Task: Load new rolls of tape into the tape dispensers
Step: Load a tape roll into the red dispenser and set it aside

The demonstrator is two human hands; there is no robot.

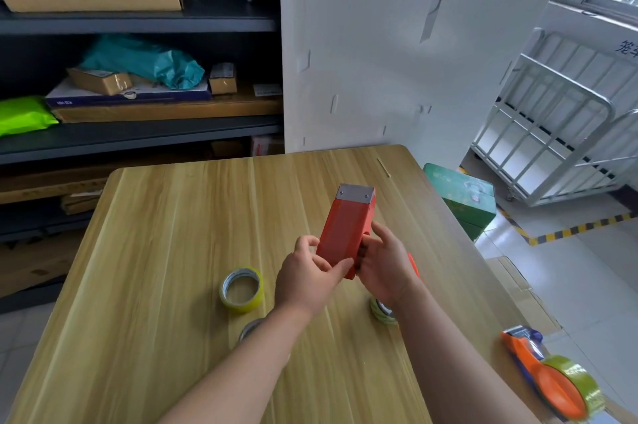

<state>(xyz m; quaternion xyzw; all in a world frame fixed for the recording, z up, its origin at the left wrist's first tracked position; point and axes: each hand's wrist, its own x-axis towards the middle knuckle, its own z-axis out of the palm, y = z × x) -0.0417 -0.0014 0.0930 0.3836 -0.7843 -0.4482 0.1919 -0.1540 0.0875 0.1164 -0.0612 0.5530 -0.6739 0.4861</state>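
Above the wooden table (155, 251), both hands, left hand (310, 280) and right hand (385, 266), are gripping a red tape dispenser (345, 230), its blade pointing away, while a yellow tape roll (241, 289) is lying just left of it, best kept steady for loading.

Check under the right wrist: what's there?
A greenish tape roll on the table, mostly covered by the right hand and wrist; its far side is hidden.
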